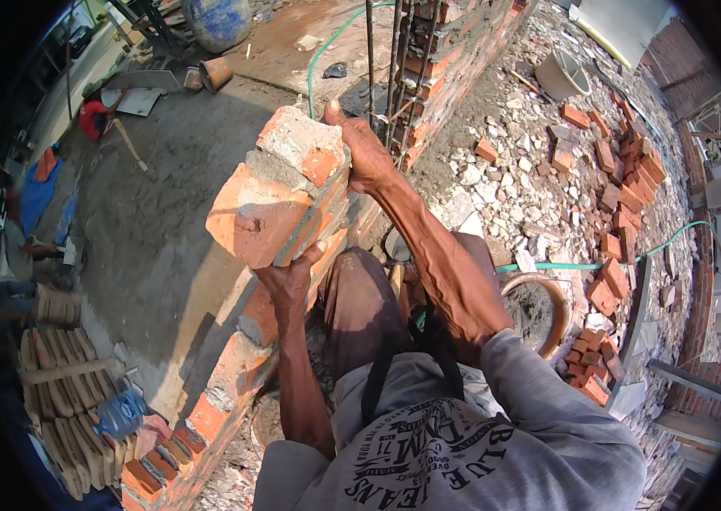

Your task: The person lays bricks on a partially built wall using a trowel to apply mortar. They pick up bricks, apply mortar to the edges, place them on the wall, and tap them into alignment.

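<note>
A raised brick stack tops the low brick wall (226,364) in front of me. An orange brick (254,217) forms its near part, and a mortar-crusted brick (299,146) lies at the far end, with grey mortar between them. My left hand (291,277) is closed against the near brick's lower corner, its thumb up along the wall side and its fingertips partly hidden. My right hand (366,155) wraps round the far brick's right side, thumb raised at its far corner; the fingers' undersides are hidden. No tool shows in either hand.
Upright steel bars (395,77) stand beside a taller brick wall (454,64) ahead. Rubble and loose bricks (633,183) cover the right side. A mortar tub (539,311) sits by my right elbow, near a green hose (556,266). A person in red (90,119) crouches far left.
</note>
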{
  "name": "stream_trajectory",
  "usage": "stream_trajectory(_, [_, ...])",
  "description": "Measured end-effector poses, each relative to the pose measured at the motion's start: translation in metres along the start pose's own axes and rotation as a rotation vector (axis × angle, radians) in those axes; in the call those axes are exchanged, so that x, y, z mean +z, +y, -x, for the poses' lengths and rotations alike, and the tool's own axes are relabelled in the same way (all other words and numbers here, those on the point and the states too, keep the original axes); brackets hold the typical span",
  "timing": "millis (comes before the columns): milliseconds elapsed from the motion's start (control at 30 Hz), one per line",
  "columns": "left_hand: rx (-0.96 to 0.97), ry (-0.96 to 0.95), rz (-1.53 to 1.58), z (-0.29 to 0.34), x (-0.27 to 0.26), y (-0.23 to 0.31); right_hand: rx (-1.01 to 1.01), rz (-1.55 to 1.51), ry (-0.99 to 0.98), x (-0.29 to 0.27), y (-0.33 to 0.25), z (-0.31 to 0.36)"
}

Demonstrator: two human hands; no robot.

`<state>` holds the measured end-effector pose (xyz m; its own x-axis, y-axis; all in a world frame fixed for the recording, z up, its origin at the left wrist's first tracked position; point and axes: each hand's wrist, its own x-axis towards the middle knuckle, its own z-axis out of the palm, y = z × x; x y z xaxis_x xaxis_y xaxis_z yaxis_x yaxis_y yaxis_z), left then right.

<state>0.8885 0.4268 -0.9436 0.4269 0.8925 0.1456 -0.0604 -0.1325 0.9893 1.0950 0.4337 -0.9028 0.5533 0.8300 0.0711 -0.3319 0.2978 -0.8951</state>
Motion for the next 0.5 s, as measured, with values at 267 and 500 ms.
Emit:
stream_trajectory(267, [0.237, -0.101, -0.133, -0.038, 0.041, -0.007, 0.035, 0.126, 0.04, -0.038, -0.026, -0.024])
stream_trajectory(500, [0.116, -0.058, -0.024, -0.04, 0.056, -0.018, 0.028, 0.156, 0.008, -0.056, -0.014, -0.038])
